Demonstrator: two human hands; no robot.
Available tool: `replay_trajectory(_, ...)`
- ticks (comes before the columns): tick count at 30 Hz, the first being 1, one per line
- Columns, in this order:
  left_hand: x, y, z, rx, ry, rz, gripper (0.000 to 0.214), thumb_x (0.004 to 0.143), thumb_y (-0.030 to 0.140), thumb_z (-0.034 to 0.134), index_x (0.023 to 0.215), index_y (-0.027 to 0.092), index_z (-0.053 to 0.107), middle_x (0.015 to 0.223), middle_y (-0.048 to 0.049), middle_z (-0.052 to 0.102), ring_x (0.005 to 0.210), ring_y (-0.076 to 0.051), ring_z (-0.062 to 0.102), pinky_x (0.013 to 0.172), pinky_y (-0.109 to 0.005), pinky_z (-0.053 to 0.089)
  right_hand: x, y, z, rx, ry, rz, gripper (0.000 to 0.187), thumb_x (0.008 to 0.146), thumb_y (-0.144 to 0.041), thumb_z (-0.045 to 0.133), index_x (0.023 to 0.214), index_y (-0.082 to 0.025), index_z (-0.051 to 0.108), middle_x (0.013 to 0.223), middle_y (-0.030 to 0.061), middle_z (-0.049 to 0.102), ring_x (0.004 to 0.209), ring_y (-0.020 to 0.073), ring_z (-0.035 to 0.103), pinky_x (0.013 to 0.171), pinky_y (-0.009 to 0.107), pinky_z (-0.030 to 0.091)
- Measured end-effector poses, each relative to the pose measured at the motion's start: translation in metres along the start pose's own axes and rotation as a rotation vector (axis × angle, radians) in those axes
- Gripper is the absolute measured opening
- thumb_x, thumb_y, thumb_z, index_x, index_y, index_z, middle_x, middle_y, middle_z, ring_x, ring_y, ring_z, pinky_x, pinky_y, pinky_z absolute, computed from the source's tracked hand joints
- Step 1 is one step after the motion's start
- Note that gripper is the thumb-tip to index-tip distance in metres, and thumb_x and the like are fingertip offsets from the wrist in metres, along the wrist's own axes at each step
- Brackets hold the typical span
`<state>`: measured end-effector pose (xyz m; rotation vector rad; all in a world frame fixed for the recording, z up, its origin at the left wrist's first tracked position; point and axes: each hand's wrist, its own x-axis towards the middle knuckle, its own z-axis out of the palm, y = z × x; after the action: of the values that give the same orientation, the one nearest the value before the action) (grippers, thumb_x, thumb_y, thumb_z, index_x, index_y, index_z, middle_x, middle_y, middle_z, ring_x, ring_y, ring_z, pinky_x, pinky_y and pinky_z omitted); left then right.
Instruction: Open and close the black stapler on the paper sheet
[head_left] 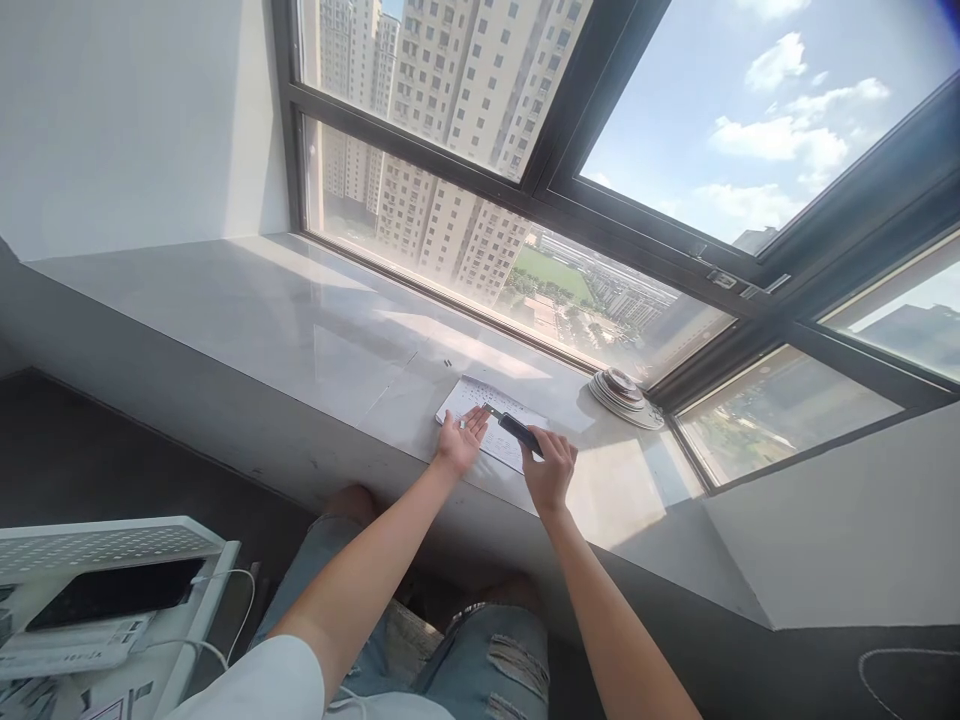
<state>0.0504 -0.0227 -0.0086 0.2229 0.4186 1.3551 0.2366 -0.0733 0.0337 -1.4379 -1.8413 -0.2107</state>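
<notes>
My left hand (460, 438) is held palm up above the sill, its fingers stretched out flat. On it shows a small pale spot, too small to name. My right hand (551, 465) is wrapped around a black stick-shaped handheld tool (517, 432). The tool's narrower, metallic-looking tip points left and reaches the fingertips of my left hand; whether they touch I cannot tell. Beneath both hands lies an open notebook (480, 387) with handwriting on its page, partly covered by them.
Two tiny dark pieces (448, 363) lie on the pale windowsill (337, 370) beyond the notebook. A stack of round plate-like discs (626, 400) stands by the window frame (540, 200). Lower left, a white trolley (187, 535) carries a dark tablet-like device (120, 592) and cables.
</notes>
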Motion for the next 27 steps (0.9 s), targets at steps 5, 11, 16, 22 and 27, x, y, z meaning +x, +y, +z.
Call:
replay_trajectory(5, -0.004, 0.002, 0.002, 0.007, -0.026, 0.03, 0.071, 0.106, 0.057, 0.016, 0.14, 0.014, 0.061, 0.155, -0.0164, 0.054, 0.144, -0.026, 0.051, 0.12, -0.043, 0.045, 0.013, 0.02, 0.012, 0.175, 0.028, 0.482, 0.044, 0.078, -0.051, 0.072, 0.111, -0.023, 0.077, 0.096, 0.0106, 0.079, 0.085, 0.0329, 0.07, 0.079, 0.043, 0.052)
replay_trajectory(11, -0.007, 0.005, 0.003, 0.039, -0.037, 0.013, 0.065, 0.107, 0.053, 0.021, 0.14, 0.013, 0.061, 0.154, -0.0172, 0.054, 0.144, -0.026, 0.052, 0.119, -0.043, 0.047, 0.016, 0.04, 0.03, 0.19, -0.047, 0.543, 0.044, 0.07, -0.053, 0.075, 0.105, -0.027, 0.079, 0.092, 0.0077, 0.08, 0.089, 0.0344, 0.072, 0.08, 0.044, 0.052)
replay_trajectory(16, -0.006, 0.008, 0.005, 0.016, -0.027, -0.012, 0.053, 0.108, 0.036, 0.029, 0.148, 0.011, 0.053, 0.151, -0.0178, 0.057, 0.139, -0.026, 0.057, 0.118, -0.045, 0.049, 0.017, 0.042, 0.037, 0.239, -0.092, 0.485, 0.04, 0.074, -0.056, 0.075, 0.103, -0.029, 0.077, 0.097, 0.0064, 0.079, 0.094, 0.0324, 0.071, 0.085, 0.045, 0.052)
replay_trajectory(22, -0.033, 0.017, 0.02, -0.092, -0.042, -0.077, 0.044, 0.106, 0.02, 0.038, 0.144, 0.008, 0.055, 0.153, -0.0165, 0.055, 0.138, -0.022, 0.058, 0.117, -0.035, 0.05, 0.006, -0.016, -0.008, 0.214, 0.091, 0.241, 0.04, 0.089, -0.051, 0.071, 0.119, -0.024, 0.071, 0.12, 0.0124, 0.073, 0.115, 0.0346, 0.06, 0.096, 0.051, 0.048)
replay_trajectory(27, -0.092, 0.001, 0.033, 0.002, -0.169, -0.312, 0.045, 0.106, 0.037, 0.045, 0.129, 0.003, 0.066, 0.143, -0.0219, 0.063, 0.14, -0.027, 0.056, 0.116, -0.036, 0.048, -0.037, -0.082, -0.03, 0.535, -0.039, 0.094, 0.019, 0.087, -0.023, 0.075, 0.105, -0.028, 0.077, 0.108, 0.0065, 0.075, 0.106, 0.0268, 0.064, 0.096, 0.043, 0.051)
